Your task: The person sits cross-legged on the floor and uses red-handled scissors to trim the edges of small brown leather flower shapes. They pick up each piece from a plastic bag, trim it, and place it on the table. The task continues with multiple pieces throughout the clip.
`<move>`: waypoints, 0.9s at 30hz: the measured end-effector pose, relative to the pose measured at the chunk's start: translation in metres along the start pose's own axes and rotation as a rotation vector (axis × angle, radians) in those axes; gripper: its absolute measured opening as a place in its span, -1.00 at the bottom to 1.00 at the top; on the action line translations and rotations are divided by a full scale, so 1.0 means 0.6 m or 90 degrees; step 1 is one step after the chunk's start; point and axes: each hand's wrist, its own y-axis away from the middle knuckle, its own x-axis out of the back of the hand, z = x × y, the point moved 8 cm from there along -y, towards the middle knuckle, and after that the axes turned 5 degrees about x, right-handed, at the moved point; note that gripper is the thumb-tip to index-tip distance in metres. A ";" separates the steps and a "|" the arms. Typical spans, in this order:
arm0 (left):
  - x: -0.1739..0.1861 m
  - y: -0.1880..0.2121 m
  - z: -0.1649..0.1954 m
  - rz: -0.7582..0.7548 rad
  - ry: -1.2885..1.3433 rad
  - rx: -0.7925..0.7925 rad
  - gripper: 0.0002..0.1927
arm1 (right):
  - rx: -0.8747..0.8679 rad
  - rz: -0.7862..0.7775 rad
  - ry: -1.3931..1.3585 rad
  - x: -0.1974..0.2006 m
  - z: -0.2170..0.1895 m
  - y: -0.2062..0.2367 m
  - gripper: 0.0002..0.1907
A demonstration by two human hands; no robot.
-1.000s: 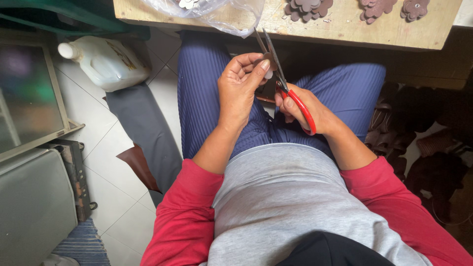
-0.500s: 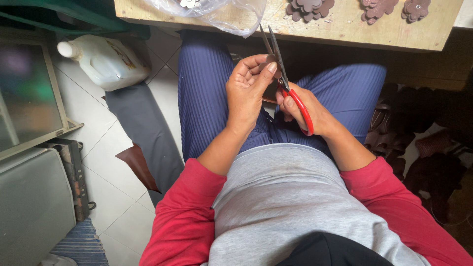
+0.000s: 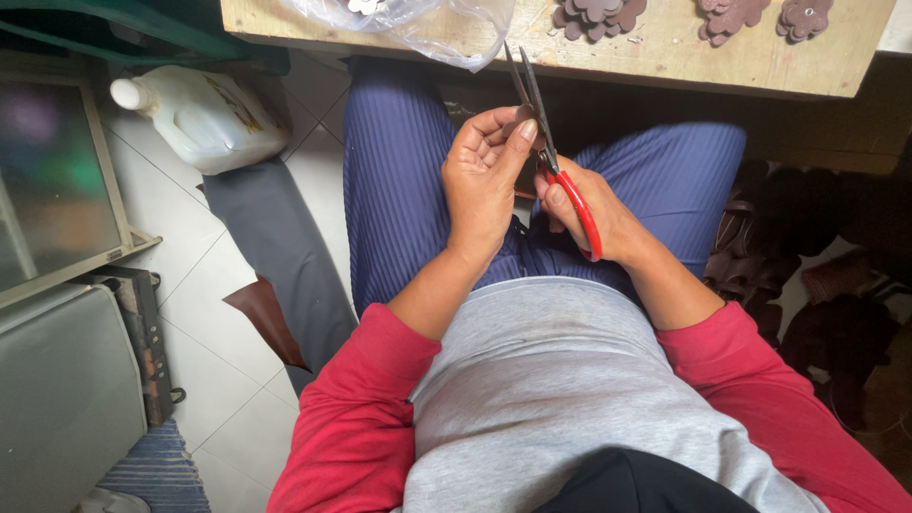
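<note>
Head view, right hand (image 3: 608,223): fingers closed through the red handles of the scissors (image 3: 551,152), blades slightly apart, pointing at the bench.
Left hand (image 3: 484,180): fingers curled, pinching a small dark piece against the blades; piece mostly hidden.
Done: brown flower cutouts (image 3: 594,14) lie on the wooden bench (image 3: 665,57).
Left: cut looks unfinished; leather scrap (image 3: 266,318) on floor.

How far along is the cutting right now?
Done: several brown flower-shaped cutouts lie on the wooden bench. In hand: the right hand works red-handled scissors at a small piece pinched in the left hand. Left: dark scraps are piled at the right.
</note>
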 end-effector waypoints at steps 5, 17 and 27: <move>0.000 -0.003 0.000 -0.008 -0.002 0.014 -0.77 | -0.017 0.011 0.008 0.002 0.008 0.001 -0.36; 0.007 -0.010 0.018 -0.036 -0.059 0.040 -0.79 | -0.069 0.017 0.019 0.006 0.021 0.006 -0.44; 0.029 -0.020 0.021 -0.042 -0.107 0.084 -0.81 | -0.140 0.004 0.017 0.012 0.041 0.011 -0.47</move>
